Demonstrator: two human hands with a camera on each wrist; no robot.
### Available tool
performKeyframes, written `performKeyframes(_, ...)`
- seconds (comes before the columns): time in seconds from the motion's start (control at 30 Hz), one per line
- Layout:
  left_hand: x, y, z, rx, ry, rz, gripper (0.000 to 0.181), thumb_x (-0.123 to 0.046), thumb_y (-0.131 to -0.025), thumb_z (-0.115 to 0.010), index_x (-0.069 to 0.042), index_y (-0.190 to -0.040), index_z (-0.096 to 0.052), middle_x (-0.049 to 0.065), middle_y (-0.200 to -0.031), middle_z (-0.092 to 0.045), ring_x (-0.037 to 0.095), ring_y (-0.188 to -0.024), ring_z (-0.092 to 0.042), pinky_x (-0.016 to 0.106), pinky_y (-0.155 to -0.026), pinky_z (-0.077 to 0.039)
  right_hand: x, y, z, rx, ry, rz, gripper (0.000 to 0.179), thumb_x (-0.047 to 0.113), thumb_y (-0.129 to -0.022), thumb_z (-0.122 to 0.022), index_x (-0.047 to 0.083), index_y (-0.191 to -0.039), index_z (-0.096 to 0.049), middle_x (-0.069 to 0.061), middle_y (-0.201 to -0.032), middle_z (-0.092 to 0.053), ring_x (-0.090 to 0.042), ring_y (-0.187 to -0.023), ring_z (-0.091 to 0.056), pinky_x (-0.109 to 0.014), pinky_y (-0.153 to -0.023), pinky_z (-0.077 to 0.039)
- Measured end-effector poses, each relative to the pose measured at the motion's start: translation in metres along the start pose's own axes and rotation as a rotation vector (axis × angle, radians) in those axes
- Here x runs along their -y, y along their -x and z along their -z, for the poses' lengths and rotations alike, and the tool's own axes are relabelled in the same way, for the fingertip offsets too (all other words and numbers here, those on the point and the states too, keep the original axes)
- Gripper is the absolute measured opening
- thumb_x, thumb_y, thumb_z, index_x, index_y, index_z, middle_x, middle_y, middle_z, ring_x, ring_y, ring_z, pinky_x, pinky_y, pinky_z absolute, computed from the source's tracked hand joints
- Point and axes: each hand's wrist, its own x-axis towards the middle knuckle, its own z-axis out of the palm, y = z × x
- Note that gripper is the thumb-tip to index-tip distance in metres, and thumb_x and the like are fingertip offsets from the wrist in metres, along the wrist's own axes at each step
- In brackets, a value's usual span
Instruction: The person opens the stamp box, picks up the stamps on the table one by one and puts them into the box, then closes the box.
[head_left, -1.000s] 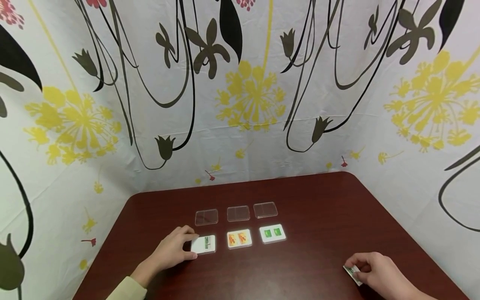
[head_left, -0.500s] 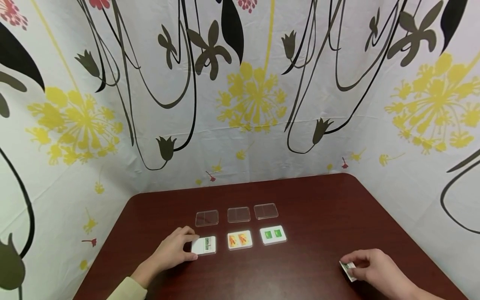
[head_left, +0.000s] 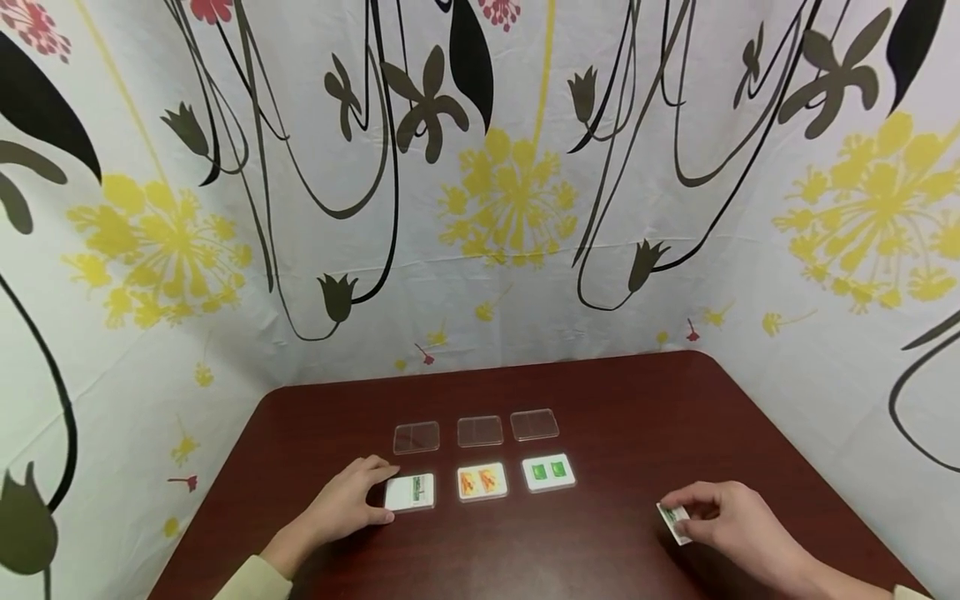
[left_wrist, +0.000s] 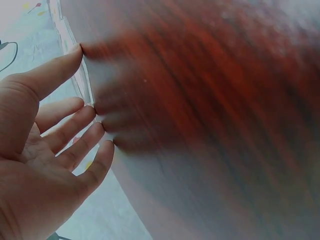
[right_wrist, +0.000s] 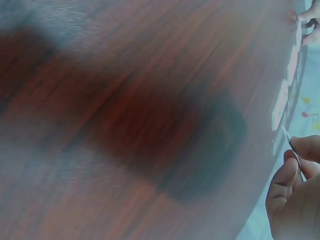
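Right fingers: bent, pinching the small printed card [head_left: 667,516] between thumb and forefinger of the right hand [head_left: 731,521].
Small card: tilted, near the right side of the worktop [head_left: 600,417], well apart from the row of cards; nearly edge-on in the right wrist view.
Left fingers: spread and relaxed; the left hand [head_left: 347,500] has thumb and forefinger at the left end of the white card [head_left: 401,492].
Row: white card, orange-print card [head_left: 482,481], green-print card [head_left: 548,472], side by side.
Behind it: three clear plastic pieces [head_left: 480,431].
Background: flowered cloth [head_left: 480,292].
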Motion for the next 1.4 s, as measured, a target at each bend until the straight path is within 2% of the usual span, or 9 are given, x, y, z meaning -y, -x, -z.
performKeyframes(0.27,-0.001,0.001,0.003,0.006,0.011,0.029,0.063,-0.043,-0.072,-0.073,-0.013,-0.125,-0.056,-0.002,-0.121,-0.047,0.021,-0.111,-0.042,0.042,-0.082,-0.041,0.018,-0.01,-0.005,-0.061,0.045,0.088,0.02,0.019,-0.076,-0.072,0.03,-0.092,-0.067,0.008,-0.08,-0.063,-0.008,-0.067,-0.06,-0.025,-0.057,-0.048)
performKeyframes(0.57,0.0,0.001,0.002,-0.032,-0.043,0.017,0.059,-0.045,-0.071,-0.074,-0.014,-0.119,-0.061,-0.005,-0.116,-0.05,0.018,-0.107,-0.047,0.041,-0.081,-0.042,0.036,-0.02,-0.015,-0.161,0.093,0.25,0.035,0.007,-0.075,-0.073,0.036,-0.092,-0.066,0.012,-0.085,-0.061,-0.005,-0.064,-0.058,-0.023,-0.056,-0.047)
performKeyframes(0.8,0.002,0.001,0.003,-0.024,-0.054,0.008,0.06,-0.045,-0.07,-0.074,-0.013,-0.119,-0.061,-0.005,-0.116,-0.05,0.019,-0.108,-0.047,0.042,-0.081,-0.042,0.05,-0.028,-0.024,-0.177,0.082,0.298,0.035,0.006,-0.076,-0.07,0.037,-0.091,-0.066,0.014,-0.089,-0.061,-0.005,-0.067,-0.057,-0.024,-0.058,-0.047)
performKeyframes(1.03,0.004,0.001,0.004,-0.003,-0.045,0.007,0.061,-0.045,-0.071,-0.074,-0.013,-0.121,-0.06,-0.005,-0.118,-0.05,0.02,-0.11,-0.046,0.043,-0.083,-0.041,0.066,-0.039,-0.035,-0.2,0.095,0.357,0.033,0.007,-0.077,-0.07,0.038,-0.088,-0.067,0.017,-0.088,-0.062,-0.003,-0.064,-0.054,-0.022,-0.053,-0.044)
performKeyframes(1.23,0.003,0.002,0.005,-0.009,-0.039,0.005,0.06,-0.044,-0.071,-0.074,-0.013,-0.12,-0.06,-0.006,-0.117,-0.05,0.02,-0.109,-0.047,0.043,-0.082,-0.042,0.081,-0.048,-0.044,-0.185,0.081,0.341,0.034,0.008,-0.076,-0.071,0.04,-0.087,-0.068,0.018,-0.086,-0.061,-0.005,-0.062,-0.052,-0.022,-0.051,-0.043)
performKeyframes(1.4,0.003,0.001,0.004,-0.015,-0.05,0.0,0.059,-0.045,-0.071,-0.074,-0.013,-0.119,-0.061,-0.006,-0.116,-0.05,0.019,-0.108,-0.047,0.043,-0.081,-0.042,0.095,-0.055,-0.053,-0.16,0.032,0.362,0.033,0.006,-0.076,-0.069,0.036,-0.087,-0.069,0.016,-0.087,-0.063,-0.005,-0.065,-0.055,-0.023,-0.054,-0.046)
